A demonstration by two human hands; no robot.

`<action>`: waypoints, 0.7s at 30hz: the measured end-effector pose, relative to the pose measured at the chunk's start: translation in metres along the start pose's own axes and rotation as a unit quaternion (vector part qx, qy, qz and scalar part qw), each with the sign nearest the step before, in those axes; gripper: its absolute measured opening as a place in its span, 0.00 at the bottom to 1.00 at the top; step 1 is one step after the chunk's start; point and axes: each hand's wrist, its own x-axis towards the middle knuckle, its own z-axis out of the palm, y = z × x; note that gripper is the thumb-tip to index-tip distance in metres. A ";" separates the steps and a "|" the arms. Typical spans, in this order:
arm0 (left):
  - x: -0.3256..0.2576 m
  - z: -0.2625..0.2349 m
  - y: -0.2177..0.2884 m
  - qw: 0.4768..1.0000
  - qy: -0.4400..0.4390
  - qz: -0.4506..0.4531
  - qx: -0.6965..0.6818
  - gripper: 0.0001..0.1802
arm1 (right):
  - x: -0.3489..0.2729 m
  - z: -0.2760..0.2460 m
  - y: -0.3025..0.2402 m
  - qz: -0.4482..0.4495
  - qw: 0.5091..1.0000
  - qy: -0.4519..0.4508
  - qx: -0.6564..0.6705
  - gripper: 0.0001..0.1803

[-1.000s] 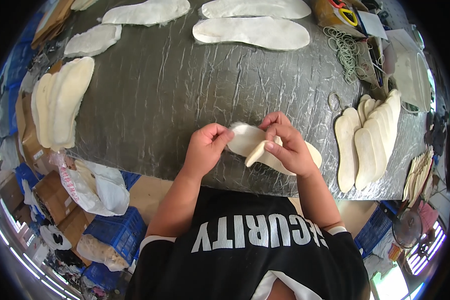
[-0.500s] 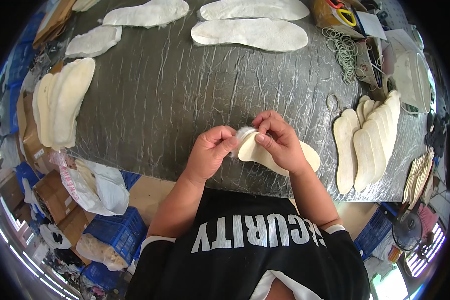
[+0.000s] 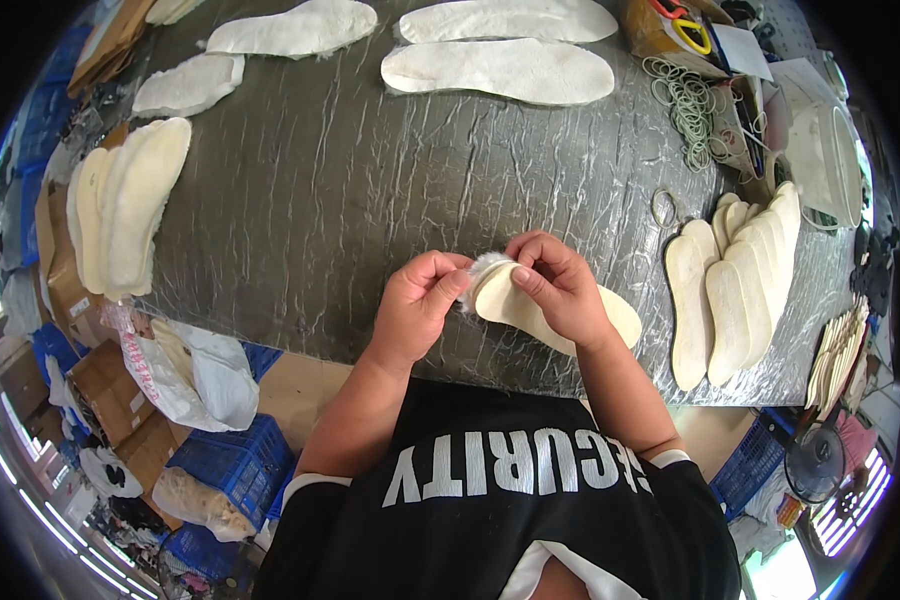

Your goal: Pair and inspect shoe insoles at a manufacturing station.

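A pair of cream insoles (image 3: 618, 312), one on the other with a white fluffy edge, lies tilted over the near part of the table. My right hand (image 3: 562, 288) grips them near their left end, thumb on top and fingers behind. At that same end my left hand (image 3: 422, 298) pinches the fluffy edge between thumb and forefinger. The layers fan slightly apart there. To the right lie overlapping rows of cream insoles (image 3: 740, 300). Far off on the table are large white fleece insoles (image 3: 500, 72).
More fleecy insoles (image 3: 130, 205) are stacked at the left edge. Rubber bands (image 3: 685, 110) lie in a heap by a box (image 3: 670, 40) holding scissors. A single rubber band (image 3: 666, 207) lies by the right rows. Blue crates (image 3: 232, 460) and a plastic bag (image 3: 195, 375) stand below the table.
Both hands stay nearly in place. My left thumb and forefinger have shifted slightly along the fluffy edge, and the right fingers have dropped a little.
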 end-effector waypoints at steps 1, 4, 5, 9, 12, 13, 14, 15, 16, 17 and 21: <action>0.000 0.001 0.000 1.000 0.000 0.000 0.000 0.07 | 0.000 0.000 0.000 0.001 1.000 0.002 0.006 0.05; -0.002 0.004 0.003 1.000 -0.002 -0.004 0.020 0.08 | 0.000 0.002 0.001 0.003 1.000 0.014 0.018 0.05; -0.002 0.004 0.004 0.999 -0.003 0.004 0.040 0.08 | 0.000 0.002 0.003 0.003 1.000 0.014 0.019 0.05; -0.003 0.007 0.009 0.995 -0.003 0.017 0.095 0.08 | -0.001 0.004 0.002 0.007 0.999 0.030 0.012 0.06; -0.002 0.010 0.008 0.993 0.011 0.048 0.106 0.08 | -0.003 0.011 0.001 0.022 0.998 0.059 0.014 0.07; -0.002 0.011 0.010 0.993 0.009 0.048 0.106 0.08 | -0.003 0.012 0.001 0.033 0.996 0.076 0.014 0.08; -0.003 0.013 0.013 0.990 0.017 0.058 0.124 0.08 | -0.003 0.012 0.000 0.032 0.996 0.077 0.014 0.08; -0.003 0.014 0.015 0.987 0.024 0.069 0.142 0.08 | -0.003 0.011 0.000 0.031 0.997 0.068 -0.026 0.09; -0.004 0.013 0.015 0.987 0.022 0.069 0.143 0.08 | -0.004 0.009 -0.001 0.030 0.996 0.059 -0.066 0.10; -0.004 0.011 0.013 0.988 0.026 0.074 0.136 0.08 | -0.005 0.008 -0.002 0.030 0.995 0.062 -0.066 0.10; -0.008 0.008 0.007 0.999 0.025 0.038 -0.027 0.11 | -0.008 0.004 0.000 -0.044 0.974 0.028 -0.220 0.14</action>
